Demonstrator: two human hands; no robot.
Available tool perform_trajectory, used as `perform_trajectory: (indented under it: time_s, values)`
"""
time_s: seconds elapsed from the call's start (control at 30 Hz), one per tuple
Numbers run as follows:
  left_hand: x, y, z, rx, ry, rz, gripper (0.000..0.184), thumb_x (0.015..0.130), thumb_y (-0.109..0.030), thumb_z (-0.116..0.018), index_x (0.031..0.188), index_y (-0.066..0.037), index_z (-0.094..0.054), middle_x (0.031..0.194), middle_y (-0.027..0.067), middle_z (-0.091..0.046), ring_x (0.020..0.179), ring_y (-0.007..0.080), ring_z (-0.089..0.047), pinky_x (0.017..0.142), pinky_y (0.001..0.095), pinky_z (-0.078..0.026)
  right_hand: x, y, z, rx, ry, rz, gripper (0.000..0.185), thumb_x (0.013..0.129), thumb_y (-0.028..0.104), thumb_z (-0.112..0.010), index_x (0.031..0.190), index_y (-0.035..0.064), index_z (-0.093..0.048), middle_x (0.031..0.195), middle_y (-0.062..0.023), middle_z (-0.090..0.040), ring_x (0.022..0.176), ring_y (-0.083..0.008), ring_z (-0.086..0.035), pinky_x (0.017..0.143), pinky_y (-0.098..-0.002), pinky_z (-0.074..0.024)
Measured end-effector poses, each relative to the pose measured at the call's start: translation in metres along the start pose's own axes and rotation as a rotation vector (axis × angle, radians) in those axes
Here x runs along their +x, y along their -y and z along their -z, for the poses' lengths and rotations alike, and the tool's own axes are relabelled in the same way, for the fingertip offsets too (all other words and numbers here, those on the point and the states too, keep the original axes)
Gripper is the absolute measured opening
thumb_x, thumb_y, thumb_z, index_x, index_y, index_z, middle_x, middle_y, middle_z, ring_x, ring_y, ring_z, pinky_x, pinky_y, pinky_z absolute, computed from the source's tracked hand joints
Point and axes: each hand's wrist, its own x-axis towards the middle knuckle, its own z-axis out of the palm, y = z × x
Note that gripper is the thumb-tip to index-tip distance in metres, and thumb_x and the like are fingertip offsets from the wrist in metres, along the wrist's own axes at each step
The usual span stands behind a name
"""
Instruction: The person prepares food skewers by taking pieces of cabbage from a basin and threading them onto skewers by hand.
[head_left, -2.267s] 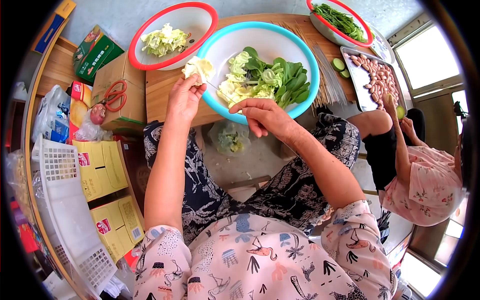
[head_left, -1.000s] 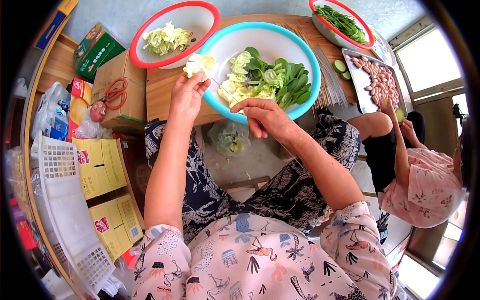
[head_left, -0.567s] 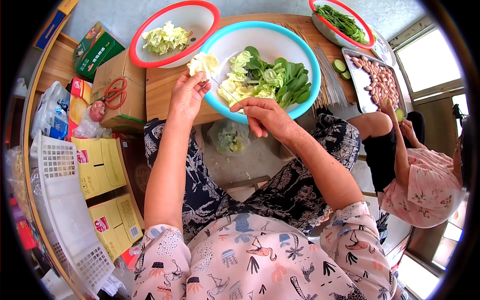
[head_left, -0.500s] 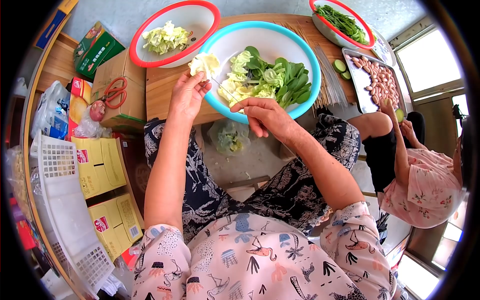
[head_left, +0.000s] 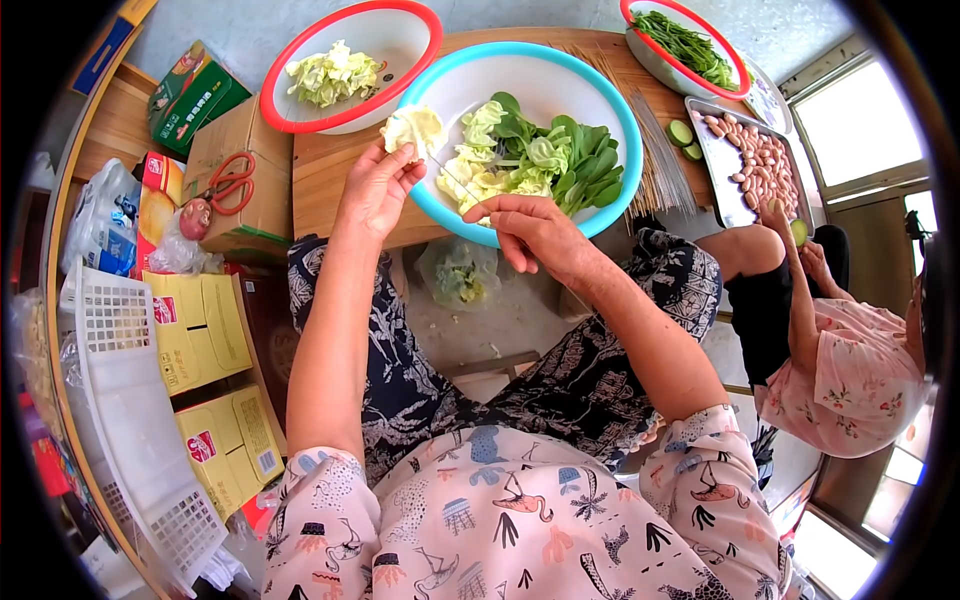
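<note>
Between the thumb and fingers of my left hand (head_left: 378,188) is a pale cabbage leaf (head_left: 414,130), held by the left side of a blue-rimmed bowl (head_left: 520,75). My right hand (head_left: 535,232) is pinched around a thin skewer (head_left: 448,182) at the bowl's near rim. The skewer's tip points toward the leaf; whether it pierces the leaf is hard to tell. Inside the bowl lie yellow-green cabbage pieces (head_left: 472,172) on the left and dark green leafy vegetables (head_left: 590,165) on the right.
Red-rimmed bowls stand behind left (head_left: 350,22) and far right (head_left: 680,80). Loose skewers (head_left: 660,160) lie right of the blue-rimmed bowl, beside a tray of sausages (head_left: 750,165). Another person (head_left: 850,370) sits at right. Scissors (head_left: 232,185) rest by a carton at left.
My left hand, with the leaf, has shifted slightly right toward the blue-rimmed bowl. My right hand has barely moved.
</note>
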Motion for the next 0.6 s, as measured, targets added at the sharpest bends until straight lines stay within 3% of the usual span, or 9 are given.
perform_trajectory:
  time_s: [0.6]
  values:
    - [-0.0038,-0.0074,0.0078,0.018,0.072,0.094,0.022,0.082,-0.005,-0.065,0.101,-0.001,-0.054,0.093,0.0081,-0.061,0.08,0.0159,-0.059,0.072,0.0275,-0.052,-0.0004,-0.003,0.0025,-0.106,-0.012,0.011,0.029,0.093,0.016,-0.04,0.109,0.0039,-0.061,0.049,0.0038,-0.041,0.043,-0.0034,-0.035,0.043,-0.0188,-0.0285]
